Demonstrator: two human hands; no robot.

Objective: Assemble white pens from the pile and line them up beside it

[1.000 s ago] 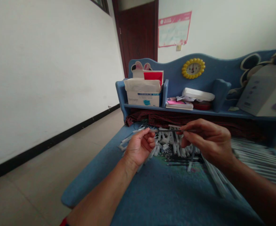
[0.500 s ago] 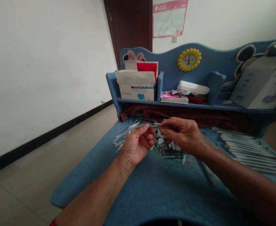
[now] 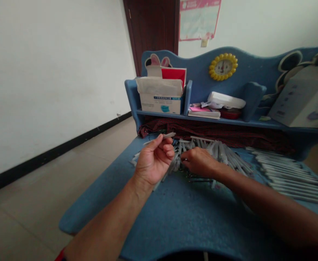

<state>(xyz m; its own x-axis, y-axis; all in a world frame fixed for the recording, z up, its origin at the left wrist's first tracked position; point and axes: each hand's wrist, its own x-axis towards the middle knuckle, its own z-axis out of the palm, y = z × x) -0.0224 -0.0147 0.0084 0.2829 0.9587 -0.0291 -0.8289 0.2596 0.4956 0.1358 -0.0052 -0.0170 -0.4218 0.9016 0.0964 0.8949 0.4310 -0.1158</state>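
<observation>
My left hand (image 3: 155,159) is raised above the blue desk, with a thin whitish pen barrel (image 3: 169,135) pinched between thumb and forefinger. The other fingers curl in toward the palm. My right hand (image 3: 199,161) is low over the pile, fingers bent and pressed together among small dark pen parts. What its fingertips grip, if anything, is hidden. Around and behind it lie loose translucent pen barrels (image 3: 224,154) in a heap. Short dark pieces (image 3: 201,179) lie just in front of this hand.
Long pen-like rods (image 3: 292,175) lie in a row on the right. A red checked cloth (image 3: 202,128) stretches under the shelf. On the shelf stand a mask box (image 3: 160,103), stacked papers (image 3: 204,113) and a large white box (image 3: 302,96). The blue desk (image 3: 175,217) has a curved left edge.
My right hand has left the barrel that both hands held and dropped into the pile. My left hand keeps the barrel, now tilted up slightly. The view has shifted a little.
</observation>
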